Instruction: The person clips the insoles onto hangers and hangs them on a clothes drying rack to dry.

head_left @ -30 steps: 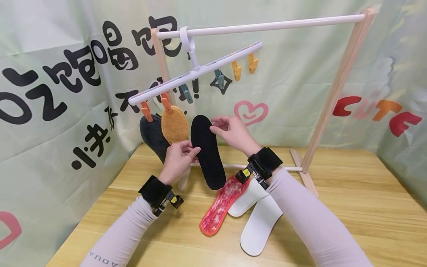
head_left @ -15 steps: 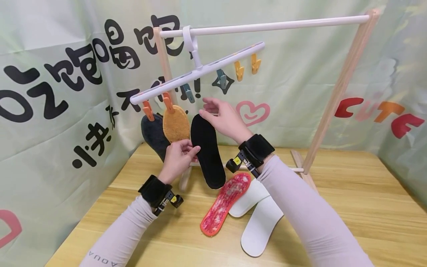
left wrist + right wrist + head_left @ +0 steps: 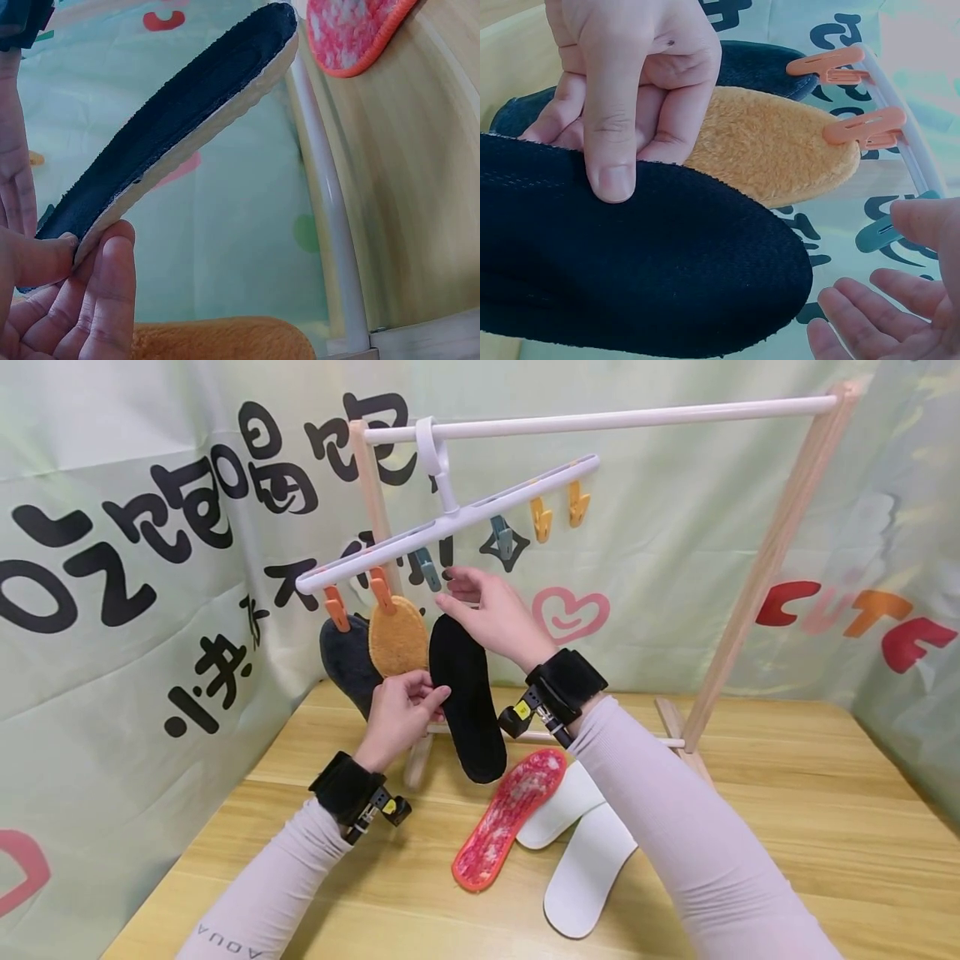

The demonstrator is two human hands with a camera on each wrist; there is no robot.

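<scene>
One black insole (image 3: 468, 702) is held in mid-air above the bench (image 3: 795, 835), towards its back left corner, tilted a little from upright. The left hand (image 3: 402, 714) has its grip pinched on the insole's long edge, thumb on the dark face and fingers behind; the left wrist view also shows a pale underside. The right hand (image 3: 498, 618) has a loose grip, its fingers relaxed and apart, just beside the insole's upper end. Its thumb lies near a teal clip (image 3: 428, 570); whether the two touch is hard to tell from the right wrist view.

That clip belongs to a white hanger (image 3: 450, 520) hooked on the rail (image 3: 637, 417) of a wooden rack (image 3: 768, 568). Towards the bench's left edge, two orange clips (image 3: 381, 592) bear a dark blue insole (image 3: 347, 660) and a mustard insole (image 3: 397, 635), one apiece. On the bench, well in from the left edge, a red insole (image 3: 510, 818) overlaps one of two white insoles (image 3: 588, 877).
</scene>
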